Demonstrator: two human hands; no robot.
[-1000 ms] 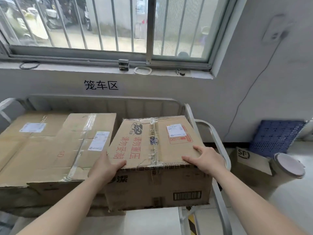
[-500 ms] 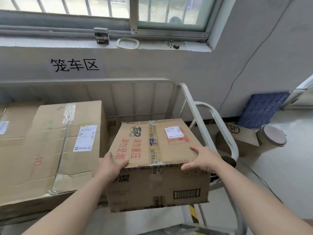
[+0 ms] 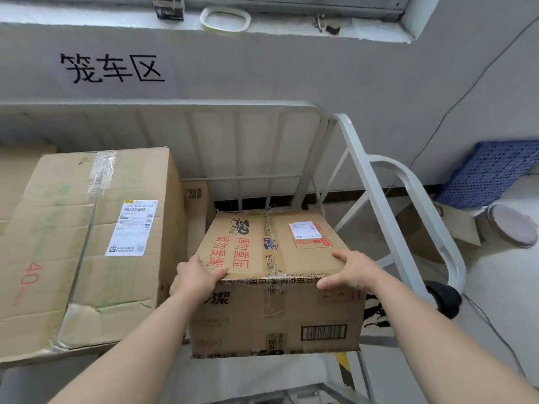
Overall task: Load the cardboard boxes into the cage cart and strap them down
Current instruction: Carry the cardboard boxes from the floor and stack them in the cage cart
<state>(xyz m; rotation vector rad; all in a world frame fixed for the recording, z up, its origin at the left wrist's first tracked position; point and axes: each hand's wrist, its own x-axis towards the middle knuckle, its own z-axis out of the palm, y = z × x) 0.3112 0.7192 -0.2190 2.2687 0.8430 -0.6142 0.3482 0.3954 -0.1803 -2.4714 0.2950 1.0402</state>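
While two larger boxes (image 3: 87,243) run off-frame, the left hand (image 3: 195,275) and right hand (image 3: 354,272) clasp one small box (image 3: 274,249), left fingertips hidden.

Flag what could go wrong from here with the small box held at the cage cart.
1. Grip: the left hand and right hand hold the small box only at its near top corners, with nothing visibly under it; it may slip or tip away.
2. Pinch: the left hand sits close beside the large carton; fingers could get trapped if the box shifts left.
3. Snag: the box's right side is near the cart's side rail and could catch.
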